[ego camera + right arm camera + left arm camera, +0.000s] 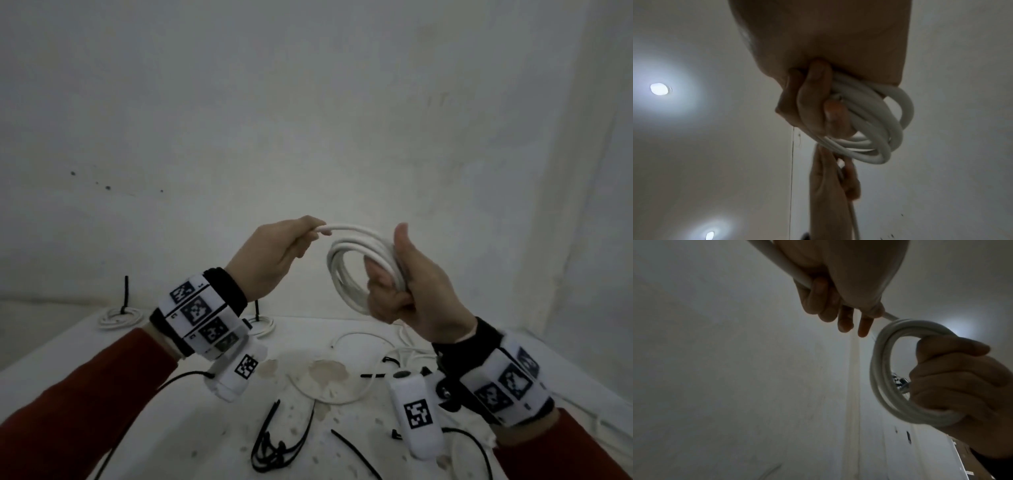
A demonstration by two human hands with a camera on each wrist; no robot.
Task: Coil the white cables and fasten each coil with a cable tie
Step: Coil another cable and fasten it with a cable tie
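I hold a white cable coil (356,260) up above the table, several loops wide. My right hand (404,287) grips the coil's right side, fingers curled through the loops and thumb raised. My left hand (291,250) pinches the free strand where it leaves the top of the coil. The left wrist view has the coil (881,374) hanging from the right hand (953,382), and the strand (777,257) running through the left fingers (818,300). In the right wrist view the loops (875,123) bunch under the curled fingers (813,100).
Two tied coils lie at the table's far left (120,317) and behind my left wrist (262,323), each with a black tie standing up. Loose black cable ties (274,442) lie near the front. Another loose white cable (356,390) loops across the stained white table (191,438).
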